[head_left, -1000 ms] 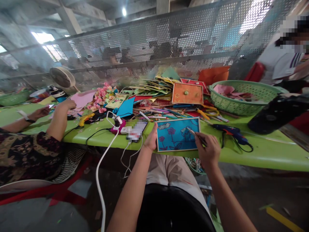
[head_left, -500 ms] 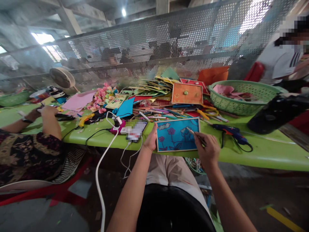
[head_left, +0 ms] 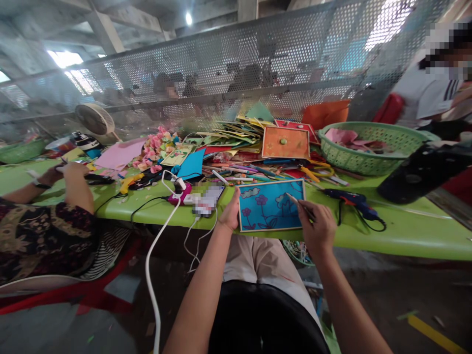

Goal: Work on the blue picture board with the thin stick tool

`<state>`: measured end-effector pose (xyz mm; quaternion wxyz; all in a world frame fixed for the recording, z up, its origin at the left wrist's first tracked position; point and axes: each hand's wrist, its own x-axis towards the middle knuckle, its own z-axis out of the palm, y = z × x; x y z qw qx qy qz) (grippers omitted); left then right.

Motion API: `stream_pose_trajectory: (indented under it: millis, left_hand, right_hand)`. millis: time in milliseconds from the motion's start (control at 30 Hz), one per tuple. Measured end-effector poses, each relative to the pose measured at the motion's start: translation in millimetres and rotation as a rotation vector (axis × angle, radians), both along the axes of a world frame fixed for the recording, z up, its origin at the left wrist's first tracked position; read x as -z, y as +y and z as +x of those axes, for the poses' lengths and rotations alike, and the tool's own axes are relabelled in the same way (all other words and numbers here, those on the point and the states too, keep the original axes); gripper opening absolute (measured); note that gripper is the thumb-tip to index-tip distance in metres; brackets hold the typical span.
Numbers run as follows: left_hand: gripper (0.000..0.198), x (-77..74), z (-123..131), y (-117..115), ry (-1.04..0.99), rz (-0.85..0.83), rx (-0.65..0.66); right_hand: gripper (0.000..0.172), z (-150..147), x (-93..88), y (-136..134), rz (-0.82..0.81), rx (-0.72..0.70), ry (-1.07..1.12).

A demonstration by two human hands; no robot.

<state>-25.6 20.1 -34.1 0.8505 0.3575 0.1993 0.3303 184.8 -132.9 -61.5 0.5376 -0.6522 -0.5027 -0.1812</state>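
A blue picture in a thin pale frame, drawn with purple flowers and whitish clouds, is tilted over the table's front edge. My left hand grips its left side, thumb along the border. In my right hand is a slim pale pencil, pinched between the fingers, its tip at the cloud in the upper right of the picture. The right hand covers the picture's lower right corner. A phone with a white cable lies left of the picture.
Behind the picture are scattered pens, stacked cards and an orange framed piece. A glue gun, green basket and black object stand right. White cable hangs left, near a co-worker's hands.
The pencil tip has shifted very slightly within the upper right cloud. Both hands otherwise keep their hold and place.
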Motion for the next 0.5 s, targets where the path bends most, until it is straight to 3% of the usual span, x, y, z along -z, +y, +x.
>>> stream_pose_trajectory:
  millis: [500]
  left_hand:
    - [0.067,-9.3,1,-4,0.013,0.019,-0.022]
  right_hand:
    - [0.017,-1,1.3,-2,0.015,0.002,-0.008]
